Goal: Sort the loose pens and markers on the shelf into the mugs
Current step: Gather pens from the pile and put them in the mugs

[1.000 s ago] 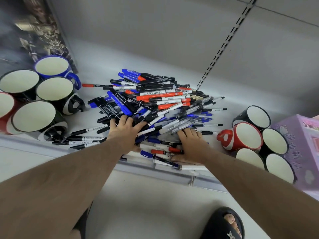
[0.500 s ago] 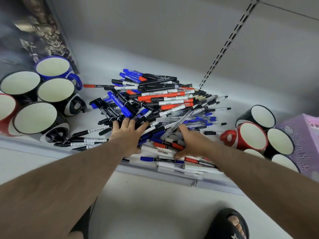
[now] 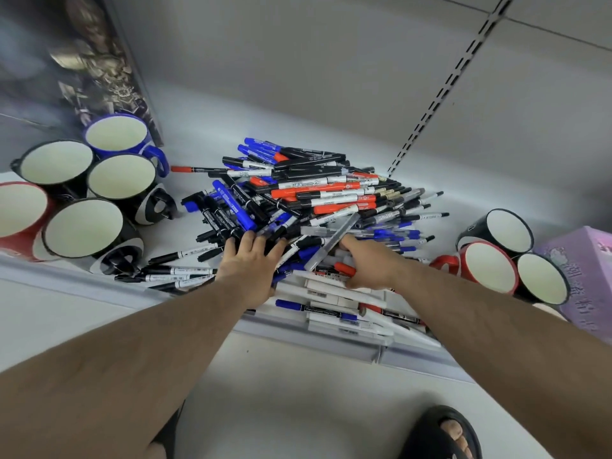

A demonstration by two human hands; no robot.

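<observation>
Pens and markers point(image 3: 318, 207) lie in a loose heap on the white shelf point(image 3: 205, 127), between two clusters of mugs. Nearest the shelf's front lip are white-barrelled markers and a blue-capped one with a black label (its print is too small to read). The left hand point(image 3: 248, 263) rests flat on the near edge of the heap, fingers spread and straight over black-capped markers, gripping nothing. The right hand point(image 3: 371, 263) has its fingers curled into the pile beside a clear plastic pen point(image 3: 331, 241) that tilts up against them; whether it actually grips a pen I cannot tell. Farther back are glossy orange, blue and black barrels with white labels, the lettering blurred. The left mugs point(image 3: 82, 226), black, red and blue with cream insides, stand upright well apart from the right mugs point(image 3: 490, 270). A lilac box point(image 3: 583, 266) with illegible print sits beside those.
</observation>
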